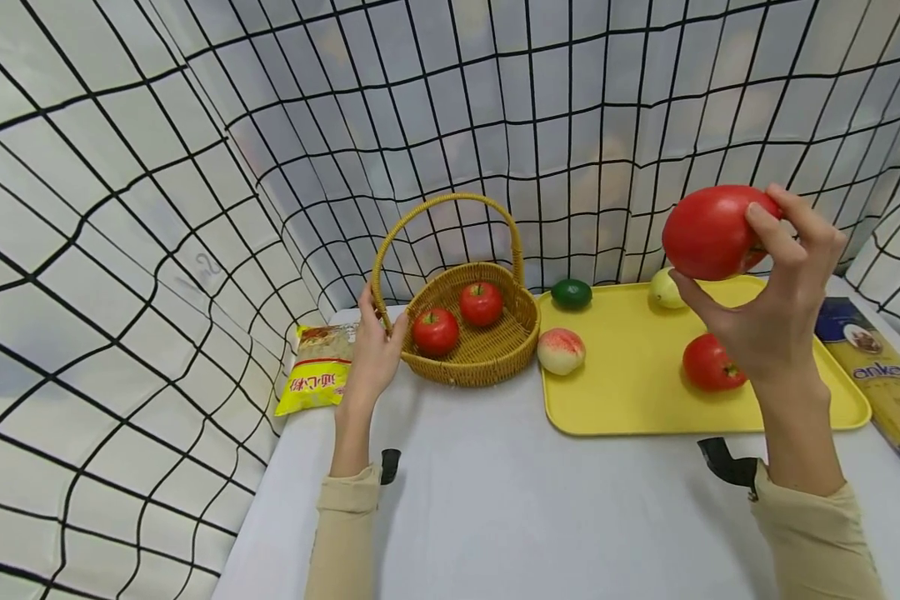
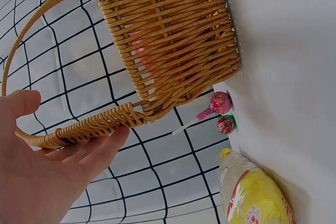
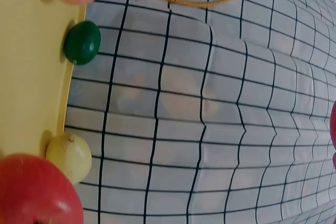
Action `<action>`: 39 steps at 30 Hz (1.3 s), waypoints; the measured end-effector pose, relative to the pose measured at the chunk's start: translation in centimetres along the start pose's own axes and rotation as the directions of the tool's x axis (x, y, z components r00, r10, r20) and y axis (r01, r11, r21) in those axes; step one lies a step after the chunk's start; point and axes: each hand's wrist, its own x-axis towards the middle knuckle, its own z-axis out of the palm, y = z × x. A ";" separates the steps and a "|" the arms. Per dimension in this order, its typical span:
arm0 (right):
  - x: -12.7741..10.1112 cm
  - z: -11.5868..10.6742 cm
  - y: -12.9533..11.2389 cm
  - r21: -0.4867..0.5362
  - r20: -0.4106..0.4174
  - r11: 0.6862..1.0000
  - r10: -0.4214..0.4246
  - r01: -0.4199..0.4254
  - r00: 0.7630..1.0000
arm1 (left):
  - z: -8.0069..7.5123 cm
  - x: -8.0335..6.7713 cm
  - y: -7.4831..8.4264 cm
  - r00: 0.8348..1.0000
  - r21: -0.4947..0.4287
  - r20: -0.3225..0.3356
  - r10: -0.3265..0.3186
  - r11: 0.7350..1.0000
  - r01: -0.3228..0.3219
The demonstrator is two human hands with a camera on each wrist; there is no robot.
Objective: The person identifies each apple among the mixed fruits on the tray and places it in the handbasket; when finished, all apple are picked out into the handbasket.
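- The right hand (image 1: 776,308) holds a big red fruit (image 1: 708,232) in the air above the yellow tray (image 1: 630,392), with the fingers curled around it.
- The left hand (image 1: 371,350) rests with relaxed fingers on the wicker basket (image 1: 487,346), where the handle meets the rim.
- Two red apples (image 1: 457,317) lie inside the basket.
- The basket stands on the white bench (image 1: 510,508), just left of the tray.

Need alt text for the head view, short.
A person's right hand holds a large red fruit in the air above a yellow tray with four more fruits, while the left hand touches a wicker basket holding two red apples. A yellow packet lies left of the basket.
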 end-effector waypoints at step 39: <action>-3.5 30.6 -8.1 -0.114 0.986 0.993 0.114 -0.006 0.118 | -0.2 -0.1 0.0 1.000 -0.032 0.012 0.017 0.999 -0.016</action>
